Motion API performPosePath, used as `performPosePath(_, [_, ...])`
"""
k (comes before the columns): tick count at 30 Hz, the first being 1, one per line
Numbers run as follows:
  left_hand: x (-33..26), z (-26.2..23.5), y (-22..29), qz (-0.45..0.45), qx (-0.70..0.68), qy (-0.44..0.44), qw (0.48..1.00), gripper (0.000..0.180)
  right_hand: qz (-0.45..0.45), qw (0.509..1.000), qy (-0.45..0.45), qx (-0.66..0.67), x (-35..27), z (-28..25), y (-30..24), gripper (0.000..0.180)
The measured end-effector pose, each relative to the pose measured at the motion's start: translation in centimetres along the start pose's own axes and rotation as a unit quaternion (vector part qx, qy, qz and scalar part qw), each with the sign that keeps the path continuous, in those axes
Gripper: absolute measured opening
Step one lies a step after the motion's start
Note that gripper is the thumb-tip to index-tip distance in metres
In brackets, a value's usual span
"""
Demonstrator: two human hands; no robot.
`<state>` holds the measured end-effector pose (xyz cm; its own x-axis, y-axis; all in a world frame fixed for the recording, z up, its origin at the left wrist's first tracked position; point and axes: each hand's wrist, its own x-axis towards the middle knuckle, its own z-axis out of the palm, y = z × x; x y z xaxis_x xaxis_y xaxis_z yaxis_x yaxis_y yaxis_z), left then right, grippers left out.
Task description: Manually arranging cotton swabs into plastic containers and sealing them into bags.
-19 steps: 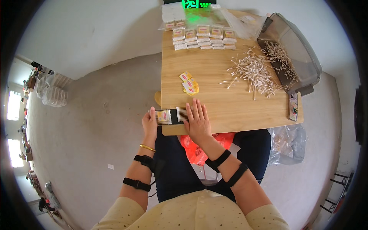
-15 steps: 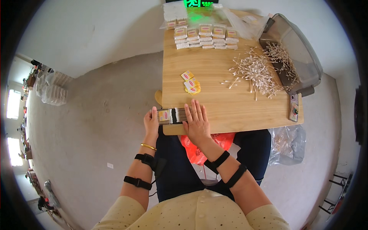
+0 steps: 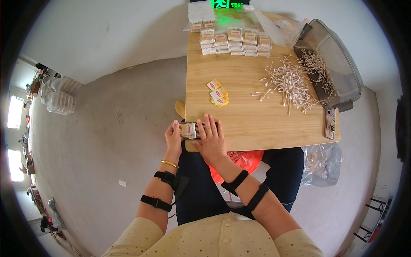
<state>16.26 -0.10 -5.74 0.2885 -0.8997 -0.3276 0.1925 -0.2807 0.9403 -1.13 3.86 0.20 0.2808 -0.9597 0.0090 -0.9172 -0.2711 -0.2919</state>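
Note:
At the near left corner of the table lies a flat pack of cotton swabs (image 3: 188, 130) with a yellow and white label card. My left hand (image 3: 173, 138) closes round its left end, thumb on the upper side. My right hand (image 3: 211, 139) lies flat over the right part of the row, fingers stretched out and side by side. Thin dark swab sticks show beside its fingers; what is under the palm is hidden. Just beyond the hands sits a small spread of yellow and white label cards (image 3: 218, 95).
Loose cotton swabs (image 3: 291, 83) are heaped at the right, spilling from a tipped grey clear bin (image 3: 338, 64). Stacked swab packs (image 3: 235, 40) line the far edge. A phone-like device (image 3: 329, 124) rests at the right edge. A red bag (image 3: 246, 165) hangs below the near edge.
My right hand has slid left toward my left hand. The dark gap between the labelled pack and the swabs to its right no longer shows. The whole view has shifted slightly.

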Motion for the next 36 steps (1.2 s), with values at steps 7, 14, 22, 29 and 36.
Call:
performPosePath(7, [-0.1, -1.5, 2.2, 0.023, 0.131, -0.005, 0.991, 0.042, 0.017, 0.998, 0.026, 0.054, -0.7, -0.4, 1.0, 0.093])
performPosePath(14, [0.7, -1.3, 2.1, 0.138, 0.293, 0.020, 0.946, 0.049, 0.038, 0.997, -0.047, -0.052, 0.2, -1.0, -0.2, 0.104])
performPosePath(22, [0.7, -1.6, 2.4, 0.223, 0.357, 0.030, 0.907, 0.044, -0.014, 0.997, 0.030, 0.066, 0.7, 0.4, -1.1, 0.100])
performPosePath(29, [1.3, -2.3, 5.2, 0.320, 0.376, 0.140, 0.858, 0.028, 0.071, 0.981, 0.169, 0.057, 0.9, -3.4, 11.9, 0.070])
performPosePath(36, [-7.0, 12.1, 9.2, 0.354, 0.318, -0.175, 0.862, 0.035, 0.151, 0.962, 0.225, -0.022, 2.9, -8.9, 22.3, 0.043])
